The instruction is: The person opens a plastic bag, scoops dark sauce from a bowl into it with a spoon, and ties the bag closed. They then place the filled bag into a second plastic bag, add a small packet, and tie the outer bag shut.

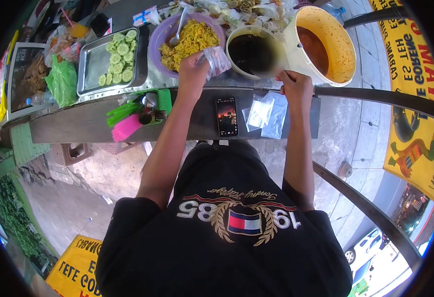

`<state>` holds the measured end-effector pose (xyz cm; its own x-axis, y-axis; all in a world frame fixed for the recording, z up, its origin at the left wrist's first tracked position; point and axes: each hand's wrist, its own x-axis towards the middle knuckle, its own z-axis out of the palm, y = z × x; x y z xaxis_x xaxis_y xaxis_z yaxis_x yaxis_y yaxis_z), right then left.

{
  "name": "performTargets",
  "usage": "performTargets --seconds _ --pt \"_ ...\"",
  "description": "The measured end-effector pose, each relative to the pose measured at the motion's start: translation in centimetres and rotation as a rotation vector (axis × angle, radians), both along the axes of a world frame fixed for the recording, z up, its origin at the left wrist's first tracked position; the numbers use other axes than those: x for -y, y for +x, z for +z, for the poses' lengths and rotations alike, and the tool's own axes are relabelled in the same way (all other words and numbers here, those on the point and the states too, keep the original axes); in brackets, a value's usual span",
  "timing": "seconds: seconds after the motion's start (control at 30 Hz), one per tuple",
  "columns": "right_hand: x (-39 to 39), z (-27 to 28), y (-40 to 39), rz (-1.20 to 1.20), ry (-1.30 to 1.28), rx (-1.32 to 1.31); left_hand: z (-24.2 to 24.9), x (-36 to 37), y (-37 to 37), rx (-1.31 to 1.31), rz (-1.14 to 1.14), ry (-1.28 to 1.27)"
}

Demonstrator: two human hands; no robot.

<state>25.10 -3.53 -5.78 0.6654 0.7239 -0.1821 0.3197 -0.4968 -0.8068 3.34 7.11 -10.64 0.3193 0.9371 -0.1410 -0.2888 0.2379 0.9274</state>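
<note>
Both arms stretch forward from the body, elbows almost straight, to the far side of the worktop (78,129). The left hand (193,69) is clenched around the neck of a small clear plastic bag (217,60), held at the near rim of the purple bowl (156,40). The right hand (296,89) is closed in a pinch on something thin just below the cup of dark liquid (252,52); what it grips is too small to tell.

The purple bowl holds yellow noodles with a spoon (178,29) resting in them. A metal tray (94,65) carries cucumber slices. The white bucket (296,47) holds reddish-brown sauce. A phone (227,116) and spare plastic bags (266,115) lie on the worktop between the hands.
</note>
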Motion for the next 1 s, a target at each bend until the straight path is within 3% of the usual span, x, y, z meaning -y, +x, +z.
performTargets --seconds 0.03,0.13,0.23,0.37,0.43,0.53,0.7,0.93,1.0 --pt "0.0 0.5 0.1 -0.009 0.031 -0.005 -0.6 -0.4 0.3 0.035 0.004 0.011" --pt "-0.1 2.2 0.4 -0.022 0.096 -0.037 -2.0 -1.8 1.2 -0.300 -0.065 0.160" --pt "-0.2 4.3 0.7 0.006 0.122 0.002 -3.3 -2.7 3.2 -0.264 -0.085 0.247" --pt "-0.9 5.4 0.6 0.082 0.148 0.136 -3.8 -3.6 4.6 -0.424 -0.099 0.357" --pt "-1.3 4.9 0.4 0.073 0.118 0.186 -1.4 -3.1 4.5 -0.468 -0.073 0.351" --pt "-2.3 1.3 1.0 0.129 0.167 0.380 -1.4 -2.7 4.3 -0.196 -0.033 0.186" --pt "-2.3 -1.0 0.3 0.270 0.108 0.680 -0.4 -2.6 3.0 -0.238 -0.024 0.194" --pt "-2.0 -1.4 -0.4 0.253 0.097 0.419 -0.1 -2.1 1.7 -0.214 0.010 0.174" --pt "-2.8 -2.1 -0.6 0.212 0.164 0.384 1.4 -1.3 1.6 -0.105 0.018 0.137"
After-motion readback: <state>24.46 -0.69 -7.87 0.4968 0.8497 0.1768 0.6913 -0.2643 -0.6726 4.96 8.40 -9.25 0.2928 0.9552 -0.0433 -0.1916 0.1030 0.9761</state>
